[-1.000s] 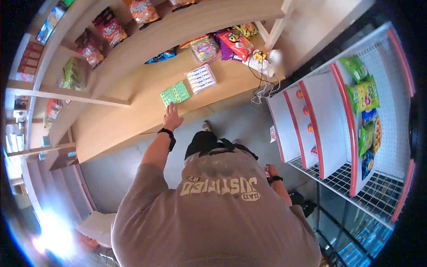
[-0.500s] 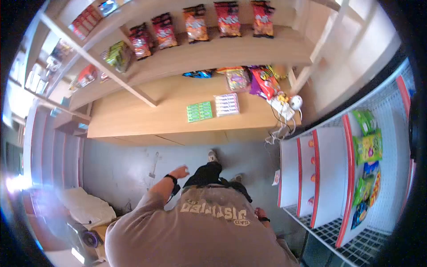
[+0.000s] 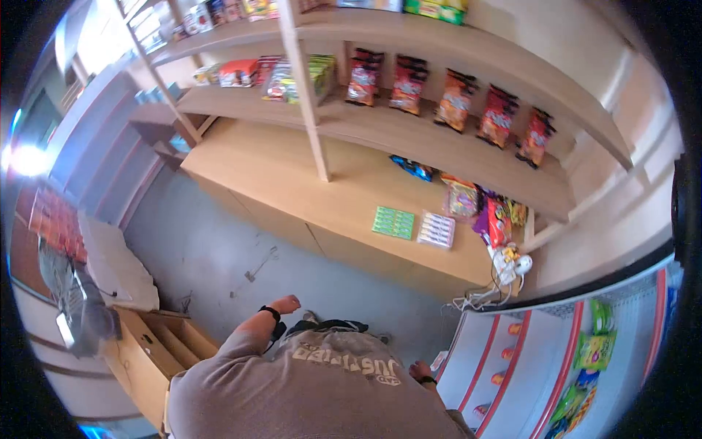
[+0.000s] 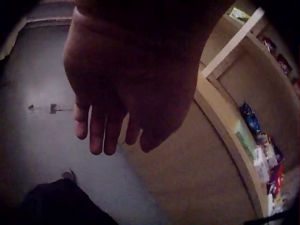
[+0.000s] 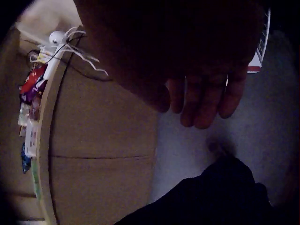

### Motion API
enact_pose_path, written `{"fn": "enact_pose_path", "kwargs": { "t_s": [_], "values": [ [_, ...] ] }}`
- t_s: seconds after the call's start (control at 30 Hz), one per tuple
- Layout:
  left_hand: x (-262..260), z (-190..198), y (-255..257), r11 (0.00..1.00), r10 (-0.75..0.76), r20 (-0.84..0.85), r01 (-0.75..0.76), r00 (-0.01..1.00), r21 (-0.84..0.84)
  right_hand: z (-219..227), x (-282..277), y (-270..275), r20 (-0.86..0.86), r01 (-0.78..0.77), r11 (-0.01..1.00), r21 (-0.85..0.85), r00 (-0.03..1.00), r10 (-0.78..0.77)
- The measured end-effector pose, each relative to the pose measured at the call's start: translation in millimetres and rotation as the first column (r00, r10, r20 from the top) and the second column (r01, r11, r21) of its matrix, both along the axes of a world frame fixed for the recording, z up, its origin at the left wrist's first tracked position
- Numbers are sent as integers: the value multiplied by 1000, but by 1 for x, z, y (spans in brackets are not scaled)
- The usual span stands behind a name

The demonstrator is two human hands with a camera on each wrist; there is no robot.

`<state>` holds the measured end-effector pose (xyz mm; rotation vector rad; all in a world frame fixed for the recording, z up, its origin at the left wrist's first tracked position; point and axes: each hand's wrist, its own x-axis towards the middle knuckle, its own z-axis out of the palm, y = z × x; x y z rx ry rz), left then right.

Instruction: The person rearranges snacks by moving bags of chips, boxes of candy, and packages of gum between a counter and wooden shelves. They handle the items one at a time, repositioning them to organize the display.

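Note:
My left hand [image 3: 285, 304] hangs over the floor in front of the body, fingers loosely extended with nothing in them. In the left wrist view the left hand [image 4: 126, 89] shows its fingers pointing down, the counter front beside it. Low by the right side, near the white rack, is my right hand [image 3: 420, 371]. Its fingers [image 5: 201, 105] hang relaxed in the right wrist view, holding nothing. On the wooden counter [image 3: 270, 164], a pack of green boxes [image 3: 393, 222] lies beside a clear-wrapped pack of white boxes [image 3: 436, 230], both away from the hands.
Snack bags [image 3: 455, 100] stand on the wooden shelf above the counter. A power strip [image 3: 504, 265] with cables sits at the counter's right end. A white rack [image 3: 526, 366] with red edges stands at right; an opened wooden box [image 3: 157, 340] lies at lower left on the floor side.
The left hand has drawn back from the green boxes on the counter to the body's front. The head view has swung leftward, showing more shelf and floor at left. The right hand stays low.

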<state>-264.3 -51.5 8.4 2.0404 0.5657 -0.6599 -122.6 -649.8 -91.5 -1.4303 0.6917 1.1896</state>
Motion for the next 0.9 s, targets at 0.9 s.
{"fn": "enact_pose_path", "kwargs": {
  "t_s": [0.9],
  "values": [
    [-235,-94,127,730,650,-230,-679,724,-74,96,57,328,133,-480,851,-214,849,512]
  ]
}}
